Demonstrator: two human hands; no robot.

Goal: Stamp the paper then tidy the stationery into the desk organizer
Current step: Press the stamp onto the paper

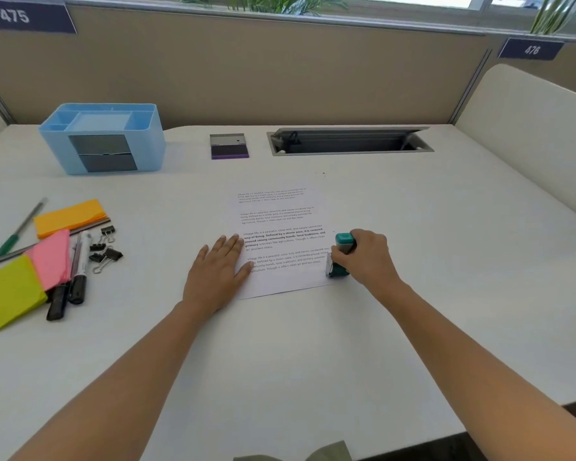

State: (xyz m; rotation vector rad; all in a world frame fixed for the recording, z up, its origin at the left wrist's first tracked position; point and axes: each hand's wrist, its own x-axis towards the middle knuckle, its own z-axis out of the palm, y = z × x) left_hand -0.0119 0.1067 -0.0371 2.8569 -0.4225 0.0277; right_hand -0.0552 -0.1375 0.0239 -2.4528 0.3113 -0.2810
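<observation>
Teal stamp (341, 256) clutched in right grip (368, 257), left grip (218, 271) flat on paper (280, 221), organizer (148, 144) beyond.

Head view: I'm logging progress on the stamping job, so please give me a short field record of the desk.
left hand: flat on the left edge of the white printed paper sheet, fingers straight
right hand: grips the teal plastic stamp, its base at the sheet's lower right edge
ink pad: purple-based, open, behind the sheet
organizer: light blue plastic, far left; nothing stands out of its top
untidied: orange, pink and yellow-green sticky pads, black binder clips, black markers, green pen, all left of the sheet
</observation>
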